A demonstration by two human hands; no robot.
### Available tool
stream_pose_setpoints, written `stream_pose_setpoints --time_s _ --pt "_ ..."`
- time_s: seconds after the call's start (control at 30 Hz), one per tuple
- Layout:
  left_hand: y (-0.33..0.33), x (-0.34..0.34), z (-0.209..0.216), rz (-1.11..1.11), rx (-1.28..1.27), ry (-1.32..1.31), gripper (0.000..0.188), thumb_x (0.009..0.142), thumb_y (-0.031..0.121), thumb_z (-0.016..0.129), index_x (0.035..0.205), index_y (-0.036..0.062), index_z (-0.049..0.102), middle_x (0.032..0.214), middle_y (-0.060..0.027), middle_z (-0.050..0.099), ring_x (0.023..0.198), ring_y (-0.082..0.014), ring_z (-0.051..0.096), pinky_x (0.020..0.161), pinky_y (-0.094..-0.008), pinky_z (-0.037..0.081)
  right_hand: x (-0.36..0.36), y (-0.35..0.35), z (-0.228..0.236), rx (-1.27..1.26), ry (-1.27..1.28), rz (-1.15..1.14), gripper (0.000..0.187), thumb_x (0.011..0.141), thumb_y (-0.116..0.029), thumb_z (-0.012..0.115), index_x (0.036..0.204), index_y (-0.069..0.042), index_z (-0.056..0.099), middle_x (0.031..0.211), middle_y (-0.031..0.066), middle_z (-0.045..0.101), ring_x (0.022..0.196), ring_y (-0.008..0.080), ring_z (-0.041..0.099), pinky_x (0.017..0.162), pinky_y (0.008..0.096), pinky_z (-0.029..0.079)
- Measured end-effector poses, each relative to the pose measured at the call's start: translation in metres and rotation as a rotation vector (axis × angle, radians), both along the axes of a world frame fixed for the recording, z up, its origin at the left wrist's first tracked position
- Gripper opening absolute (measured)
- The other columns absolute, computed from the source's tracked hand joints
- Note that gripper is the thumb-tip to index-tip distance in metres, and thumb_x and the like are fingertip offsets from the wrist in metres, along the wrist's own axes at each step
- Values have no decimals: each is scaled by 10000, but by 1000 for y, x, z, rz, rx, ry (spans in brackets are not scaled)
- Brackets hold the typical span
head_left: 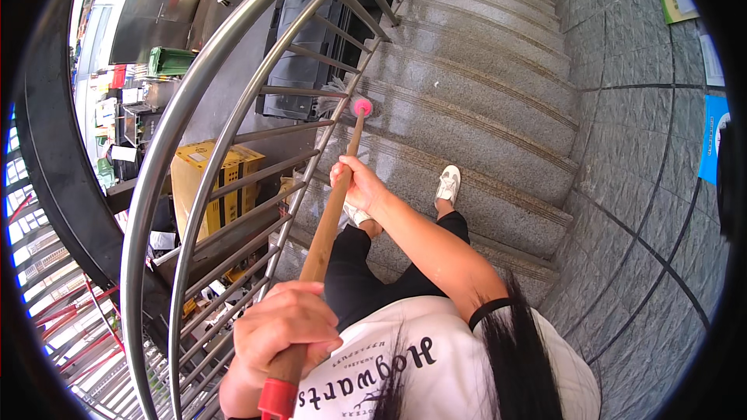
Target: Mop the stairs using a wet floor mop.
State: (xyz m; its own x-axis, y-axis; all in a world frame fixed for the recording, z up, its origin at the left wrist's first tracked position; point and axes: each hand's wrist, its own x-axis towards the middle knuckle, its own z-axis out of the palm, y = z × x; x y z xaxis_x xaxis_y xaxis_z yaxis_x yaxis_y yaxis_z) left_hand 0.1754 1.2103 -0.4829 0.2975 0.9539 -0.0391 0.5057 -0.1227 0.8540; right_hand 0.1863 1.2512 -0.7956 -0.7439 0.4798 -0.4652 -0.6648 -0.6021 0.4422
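A mop with a long wooden handle (319,253) slants up the stairs, away from my body. My left hand (288,327) is wrapped round its near end, just above a red end cap (277,399). Farther along, my right hand (357,181) grips the handle with fingers closed and the arm stretched forward. The mop's pink socket (362,107) is at the far end. Its grey strands (332,99) lie on a step at the left edge, against the railing bars, and part of them seems to poke through. My white shoes (448,185) stand on the steps below the mop head.
Grey stone steps (498,97) with ridged edges rise ahead. A curved metal railing (148,194) runs along the left, and a grey tiled wall (630,140) along the right. Beyond the railing, lower down, are a yellow box (198,187), dark bins (299,54) and a green container (170,61).
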Motion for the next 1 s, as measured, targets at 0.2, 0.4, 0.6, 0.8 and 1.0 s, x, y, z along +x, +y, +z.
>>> stream_pose_setpoints --time_s 0.2,0.4,0.6,0.8,1.0 --pt "-19 -17 30 398 236 -325 304 688 162 667 783 82 389 509 -26 520 508 -157 533 695 -360 442 58 -20 51 -39 -10 -33 115 790 -98 470 697 -32 458 687 90 519 702 212 522 703 347 443" --pt "-9 -28 -25 413 -112 -695 139 786 126 542 777 35 436 526 -26 475 461 -114 443 561 -309 414 143 -60 37 -76 -530 15 86 815 -97 441 771 -23 448 747 105 532 735 211 534 685 350 451" --pt "-13 25 -129 57 -538 -594 65 771 66 554 751 9 527 684 -35 510 643 -103 470 676 -224 388 213 -88 -91 -410 -813 99 126 769 -72 440 648 -66 405 536 32 427 504 158 434 525 274 426" --pt "-25 -18 -101 132 -364 -524 63 756 4 540 697 11 519 674 -62 555 653 -167 530 792 -349 391 153 -73 -88 -293 -698 190 129 712 -40 439 595 -70 393 496 43 395 489 178 419 500 302 407" --pt "-49 -39 -38 259 -199 -282 49 689 -23 591 693 3 550 619 -74 556 589 -192 533 738 -366 414 54 -35 -40 -90 -543 339 78 712 -13 437 641 -22 407 529 90 420 485 214 436 512 362 421"
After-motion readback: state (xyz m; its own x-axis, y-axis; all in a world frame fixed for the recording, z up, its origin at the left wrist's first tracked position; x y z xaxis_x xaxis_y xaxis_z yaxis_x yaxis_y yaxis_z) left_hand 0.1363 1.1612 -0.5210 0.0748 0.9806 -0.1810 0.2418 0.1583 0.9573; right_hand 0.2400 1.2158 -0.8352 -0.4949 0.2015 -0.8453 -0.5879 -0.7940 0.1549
